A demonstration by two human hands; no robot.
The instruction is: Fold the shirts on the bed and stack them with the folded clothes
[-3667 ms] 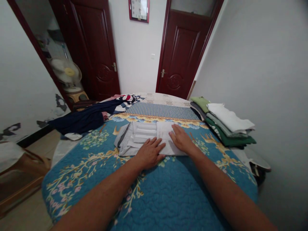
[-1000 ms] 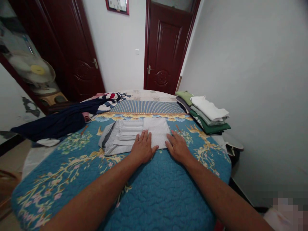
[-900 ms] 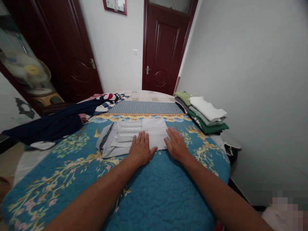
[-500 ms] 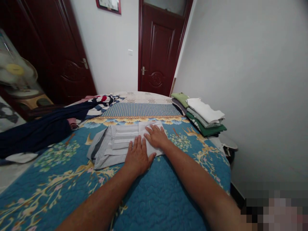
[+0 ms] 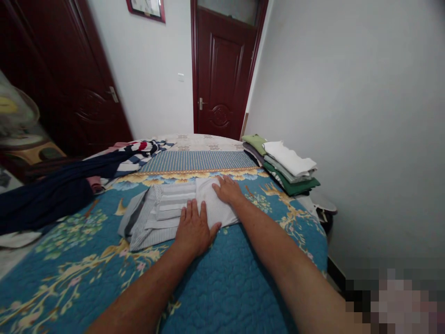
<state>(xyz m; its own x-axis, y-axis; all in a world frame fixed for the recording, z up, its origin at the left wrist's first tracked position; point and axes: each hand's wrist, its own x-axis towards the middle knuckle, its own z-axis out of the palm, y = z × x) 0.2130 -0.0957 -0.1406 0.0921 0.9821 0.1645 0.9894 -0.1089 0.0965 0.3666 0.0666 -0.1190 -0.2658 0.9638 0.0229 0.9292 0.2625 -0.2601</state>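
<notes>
A grey-and-white striped shirt point(image 5: 167, 209), partly folded, lies on the blue floral quilt point(image 5: 239, 287) that covers the bed. My left hand point(image 5: 193, 229) rests flat on the shirt's near edge with the fingers stretched out. My right hand point(image 5: 227, 189) lies flat on the shirt's far right corner, fingers out and close together. Neither hand holds anything.
A stack of folded clothes point(image 5: 287, 168), white on top and green below, sits at the bed's right edge by the wall. Unfolded dark blue and striped clothes point(image 5: 66, 183) lie on the left. A fan point(image 5: 14, 116) stands at far left. Two dark red doors point(image 5: 222, 74) close the room.
My right hand slid from the shirt's near right edge up to its far right corner. My left hand stayed on the near edge. The view swung to the right.
</notes>
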